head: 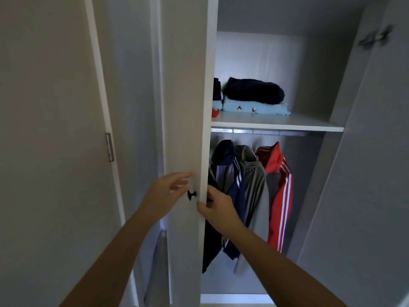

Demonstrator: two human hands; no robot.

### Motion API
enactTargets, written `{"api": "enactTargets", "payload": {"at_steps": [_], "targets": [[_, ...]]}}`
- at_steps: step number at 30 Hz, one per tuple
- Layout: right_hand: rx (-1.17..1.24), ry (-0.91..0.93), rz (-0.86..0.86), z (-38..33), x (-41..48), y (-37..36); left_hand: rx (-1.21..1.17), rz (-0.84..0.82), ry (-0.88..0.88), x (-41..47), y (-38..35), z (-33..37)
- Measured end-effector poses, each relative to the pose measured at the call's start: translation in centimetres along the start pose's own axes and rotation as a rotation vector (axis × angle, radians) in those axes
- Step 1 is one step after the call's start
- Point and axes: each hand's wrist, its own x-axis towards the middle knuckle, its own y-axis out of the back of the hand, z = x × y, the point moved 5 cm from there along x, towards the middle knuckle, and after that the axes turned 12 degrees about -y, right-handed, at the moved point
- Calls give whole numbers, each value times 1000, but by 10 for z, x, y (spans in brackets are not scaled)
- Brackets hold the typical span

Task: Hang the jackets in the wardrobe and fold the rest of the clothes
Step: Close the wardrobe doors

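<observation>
left hand (164,194): fingers spread, by knob (191,195), lower centre | right hand (218,208): clamped on door (186,96) edge | jackets (250,185): on rail (254,131), centre right | folded clothes (252,96): shelf (276,122) above

Wardrobe door (186,107): off-white, with a black knob (191,195). Shelf (276,124): white. Rail (254,131): silver metal. Hanging jackets, left to right: navy jacket (232,173) with white stripes; grey jacket (252,180), plain; red jacket (281,185) with white stripes and a grey front panel. Folded clothes on the shelf: dark navy item (254,90) on top of a light blue item (254,108) bearing small dark-and-white motifs.
</observation>
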Motion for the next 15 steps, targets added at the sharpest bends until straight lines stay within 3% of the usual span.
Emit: {"api": "enactTargets", "payload": {"at_steps": [4,15], "targets": [[-29,-49,51,32,16,46,-70,-55,124,11,-58,-24],[-70,-128,42,96,97,126,-91,-23,141,102,-168,-35]]}}
